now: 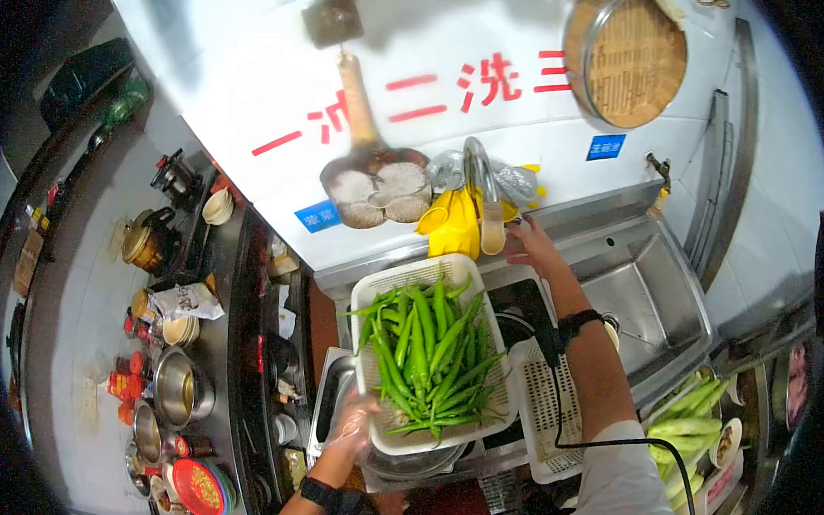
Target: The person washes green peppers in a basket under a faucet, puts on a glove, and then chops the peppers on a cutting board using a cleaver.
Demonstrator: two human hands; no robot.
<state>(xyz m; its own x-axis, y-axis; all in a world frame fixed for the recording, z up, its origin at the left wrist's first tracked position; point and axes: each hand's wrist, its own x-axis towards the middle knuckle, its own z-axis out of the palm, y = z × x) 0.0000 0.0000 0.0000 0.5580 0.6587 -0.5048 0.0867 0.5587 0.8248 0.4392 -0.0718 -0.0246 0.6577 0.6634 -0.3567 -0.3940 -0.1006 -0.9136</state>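
A white plastic basket (pixel 506 374) full of long green peppers (pixel 423 344) is tilted over the sink area. My left hand (pixel 354 425), in a clear glove, is closed on the basket's lower left edge. At the base of the curved metal faucet (pixel 474 164), my right hand (pixel 532 247) reaches in, its fingers partly hidden behind the spout. Whether it grips the tap cannot be made out. Yellow gloves (pixel 451 224) hang beside the spout.
An empty steel sink basin (pixel 633 292) lies right, with a second white basket (pixel 547 412) before it. Pale green vegetables (pixel 692 426) stand lower right. A four-hole pan (pixel 378 184) hangs on the wall. Bowls (pixel 182 387) fill the left counter. A black cable crosses my right arm.
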